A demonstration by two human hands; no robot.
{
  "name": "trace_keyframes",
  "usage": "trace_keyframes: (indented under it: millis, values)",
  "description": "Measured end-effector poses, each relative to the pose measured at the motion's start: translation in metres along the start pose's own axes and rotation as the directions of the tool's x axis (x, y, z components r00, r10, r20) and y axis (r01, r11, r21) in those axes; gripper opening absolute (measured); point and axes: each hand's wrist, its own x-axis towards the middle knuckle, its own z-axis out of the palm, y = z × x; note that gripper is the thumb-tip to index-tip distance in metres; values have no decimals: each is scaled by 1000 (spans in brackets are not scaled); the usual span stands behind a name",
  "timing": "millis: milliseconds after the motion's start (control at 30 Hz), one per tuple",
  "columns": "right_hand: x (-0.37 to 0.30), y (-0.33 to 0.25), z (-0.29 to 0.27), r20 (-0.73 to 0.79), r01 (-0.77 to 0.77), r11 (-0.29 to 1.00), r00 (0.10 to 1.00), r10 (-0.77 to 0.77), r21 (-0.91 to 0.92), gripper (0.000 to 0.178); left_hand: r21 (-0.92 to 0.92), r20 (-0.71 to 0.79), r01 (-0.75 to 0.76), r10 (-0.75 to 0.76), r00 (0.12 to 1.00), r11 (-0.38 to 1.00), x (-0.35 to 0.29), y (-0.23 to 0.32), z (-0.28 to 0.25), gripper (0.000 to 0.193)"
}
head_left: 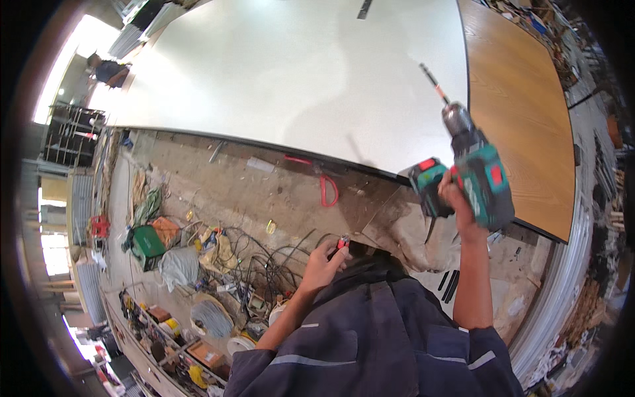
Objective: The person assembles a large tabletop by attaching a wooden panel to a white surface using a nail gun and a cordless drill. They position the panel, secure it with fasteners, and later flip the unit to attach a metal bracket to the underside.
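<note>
My right hand (pixel 461 205) is wrapped round the grip of a green and black cordless drill (pixel 481 175). Its silver chuck (pixel 458 119) carries a long bit (pixel 433 83) that points up and to the left. The drill is held up in front of a large white board (pixel 284 73) and a wood-grain board (pixel 519 119); whether the bit touches either, I cannot tell. Lower down near my waist, my left hand (pixel 321 267) has its fingers closed on a small red and dark object (pixel 342 243), mostly covered by the fingers.
Cables (pixel 264 258) lie tangled on the floor to the left, by a green case (pixel 147 248) and grey cloth (pixel 178 268). A red D-shaped thing (pixel 329 191) lies below the board's near edge. Another person (pixel 109 71) is at the far left. Long pale profiles (pixel 562 278) run along the right.
</note>
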Motion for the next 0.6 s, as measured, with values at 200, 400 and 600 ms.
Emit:
trace_keyframes:
  millis: [200, 400, 600]
  values:
    - [-78, 0, -83, 182, 151, -959, 963, 197, 238, 39, 39, -53, 36, -34, 998, 999, -34, -10, 8, 33]
    - [-88, 42, -120, -153, -16, -994, 988, -33, 106, 79, 69, -38, -24, 27, 999, 997, -46, -26, 10, 39]
    - [-74, 44, -150, -241, 34, -903, 967, -78, 428, 84, -140, 61, -329, 340, 938, 934, -56, -43, -3, 40]
